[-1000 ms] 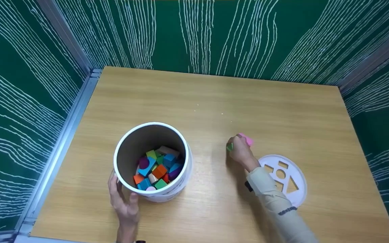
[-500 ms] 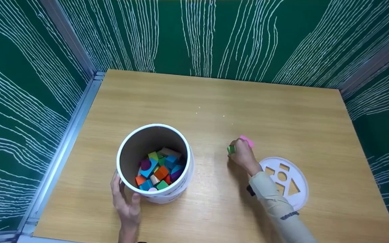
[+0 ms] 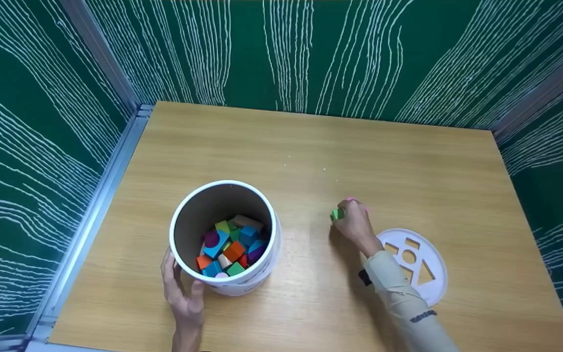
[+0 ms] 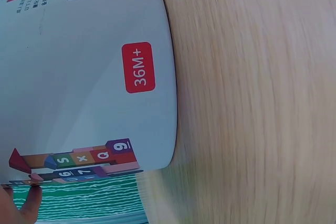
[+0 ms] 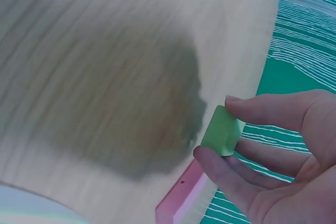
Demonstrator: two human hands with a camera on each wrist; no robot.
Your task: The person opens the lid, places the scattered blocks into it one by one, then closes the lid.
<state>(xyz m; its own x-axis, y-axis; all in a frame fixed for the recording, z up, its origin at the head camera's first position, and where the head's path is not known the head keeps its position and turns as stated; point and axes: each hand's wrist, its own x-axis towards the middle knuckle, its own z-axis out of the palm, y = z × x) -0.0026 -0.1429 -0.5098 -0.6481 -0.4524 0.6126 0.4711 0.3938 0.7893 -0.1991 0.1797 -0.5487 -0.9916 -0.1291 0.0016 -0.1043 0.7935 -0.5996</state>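
Note:
A white bucket [image 3: 275, 239] stands on the table, with several coloured blocks [image 3: 232, 250] inside. My left hand [image 3: 184, 303] rests against the bucket's near left side, fingers and thumb spread along the wall; in the left wrist view only some fingertips [image 4: 32, 203] show at the printed side. To the right, my right hand [image 3: 357, 226] pinches a small green block [image 5: 221, 132] between thumb and fingers, slightly above the table. A pink block [image 5: 181, 195] lies just beyond that hand, mostly covered by it in the head view.
A white round lid [image 3: 435, 259] with shaped holes lies on the table [image 3: 262, 137] beneath the right forearm. Tiny white specks dot the middle of the tabletop. Green walls [image 3: 247, 54] with white wavy lines enclose the back and sides.
The green block shows more beside my right fingers, and the right hand now covers more of the pink block. My left hand stays at the bucket. The head view has shifted slightly.

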